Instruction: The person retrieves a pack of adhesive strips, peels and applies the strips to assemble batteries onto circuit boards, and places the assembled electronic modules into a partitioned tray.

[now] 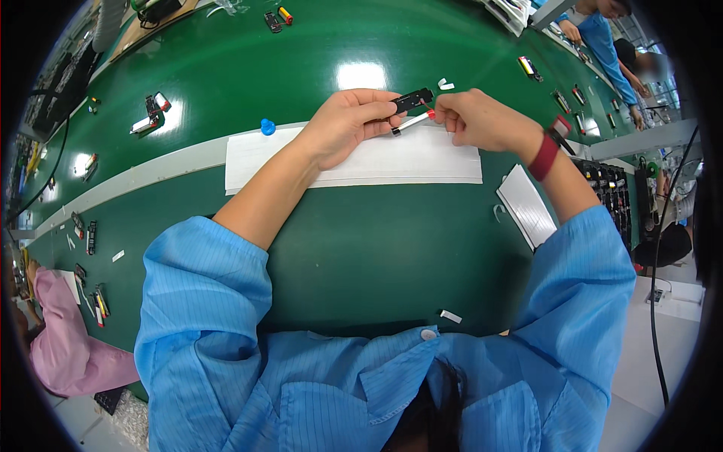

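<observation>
The left hand (339, 124) reaches over a white strip of paper (301, 173), its thumb and fingers closed on the near end of a slim black module (414, 101). The module slants up to the right, its free end pointing out of the grip toward the right hand (486, 120). Just below the module, between the two hands, lies a thin white cylinder (414, 122) with a red end. Its dark lower end is near the left fingertips, though whether they touch it cannot be told; its red end is just beside the right fingertips.

The right hand is bent inward with its fingers drawn narrow; whether they pinch anything is hidden. A dark red band (546, 157) circles that wrist.

The paper strip lies beneath both hands on the green table (392, 248). A blue lump (267, 126) sits at its far edge, left of the left hand. Small white pieces (446, 85) lie beyond the right hand, and a white stack (527, 205) rests near the right forearm.
</observation>
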`<state>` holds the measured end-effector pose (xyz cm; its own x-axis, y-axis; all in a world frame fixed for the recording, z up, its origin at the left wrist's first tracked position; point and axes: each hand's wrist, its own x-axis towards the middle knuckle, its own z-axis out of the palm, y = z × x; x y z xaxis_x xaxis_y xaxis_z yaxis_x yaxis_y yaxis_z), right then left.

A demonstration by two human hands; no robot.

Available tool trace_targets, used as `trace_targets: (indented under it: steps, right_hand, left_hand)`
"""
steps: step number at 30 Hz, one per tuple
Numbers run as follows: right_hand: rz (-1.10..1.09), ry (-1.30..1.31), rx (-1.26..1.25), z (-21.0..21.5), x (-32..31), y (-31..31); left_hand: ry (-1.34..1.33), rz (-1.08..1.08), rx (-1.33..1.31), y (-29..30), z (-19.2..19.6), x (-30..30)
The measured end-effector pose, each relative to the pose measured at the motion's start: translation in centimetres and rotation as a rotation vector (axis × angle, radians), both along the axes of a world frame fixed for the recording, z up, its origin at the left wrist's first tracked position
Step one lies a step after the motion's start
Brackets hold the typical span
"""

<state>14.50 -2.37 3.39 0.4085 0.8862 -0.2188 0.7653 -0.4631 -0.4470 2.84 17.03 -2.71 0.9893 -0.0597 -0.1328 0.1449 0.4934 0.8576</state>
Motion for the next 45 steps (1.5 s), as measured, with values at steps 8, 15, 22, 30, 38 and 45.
trace_targets:
  steps: [8, 15, 22, 30, 38, 45]
  right_hand:
    - [0.243, -0.658, 0.419, -0.3, -4.0, -3.4]
    - [-0.666, 0.893, 1.208, 0.2, -4.4, -6.0]
    - [-0.694, 0.948, 1.112, -3.9, -6.4, 1.0]
    - [-0.755, 0.887, 1.135, -4.3, -5.5, 0.6]
    - [-0.689, 0.725, 1.136, -4.5, -6.3, 1.1]
    - [-0.703, 0.742, 1.133, -4.7, -6.4, 1.1]
  left_hand:
    - [-0.018, -0.043, 0.055, -0.2, 0.4, -0.6]
    - [-0.022, -0.07, 0.151, -0.8, 0.6, -0.3]
    - [0.001, -0.09, 0.108, -0.7, 0.9, -0.6]
    - [0.003, -0.121, 0.063, -0.5, 0.6, -0.5]
    - [-0.007, -0.129, 0.084, -0.4, 0.5, -0.6]
    - [-0.005, -0.132, 0.074, -0.4, 0.7, -0.7]
